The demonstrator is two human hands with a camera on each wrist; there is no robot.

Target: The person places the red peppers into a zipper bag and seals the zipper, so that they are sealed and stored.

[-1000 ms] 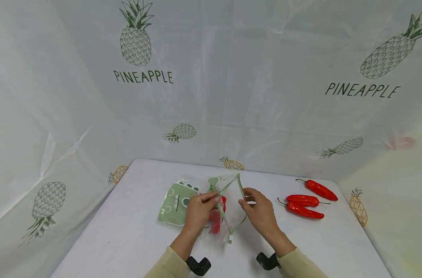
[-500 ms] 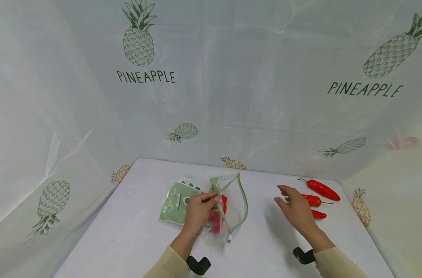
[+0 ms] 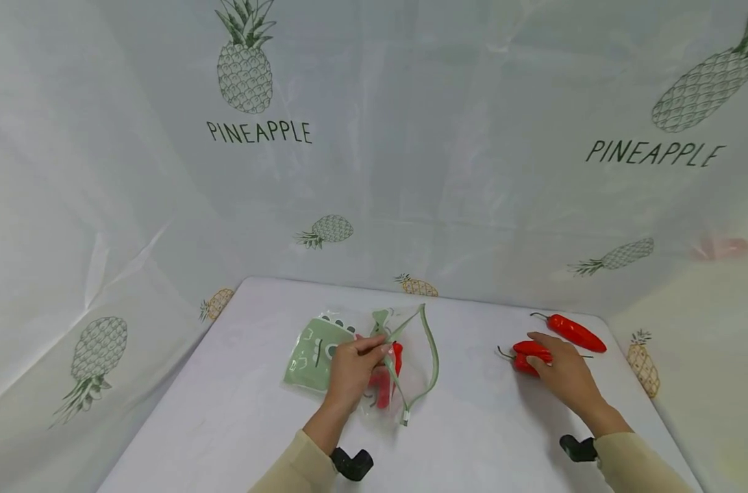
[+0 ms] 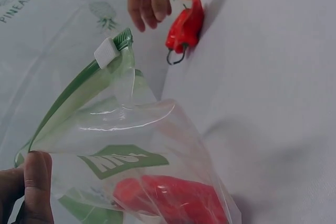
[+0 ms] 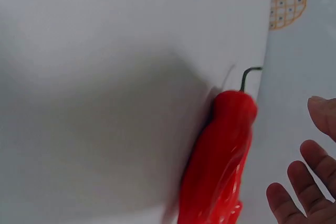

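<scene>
My left hand (image 3: 354,366) pinches the green rim of a clear zip bag (image 4: 123,116), thumb against fingers. The bag's mouth gapes, and its white slider (image 4: 106,52) sits at the far end of the rim. Red chili peppers (image 4: 173,200) show through the film inside. At the right, my right hand (image 3: 564,373) hovers over two red chili peppers (image 3: 528,348) lying side by side, partly hiding them in the head view. In the right wrist view its fingers (image 5: 304,182) are spread and loosely bent, apart from the nearest pepper (image 5: 215,156).
Another red chili pepper (image 3: 576,333) lies just behind the right hand. Left of the bag lies a flat green printed bag part with a cartoon face (image 3: 315,359). A white table (image 3: 226,411) is enclosed by pineapple-print sheeting (image 3: 411,171) at the back and sides.
My right hand has let go of the bag's rim and moved right to above the two peppers. The left hand keeps its pinch on the bag in the same place.
</scene>
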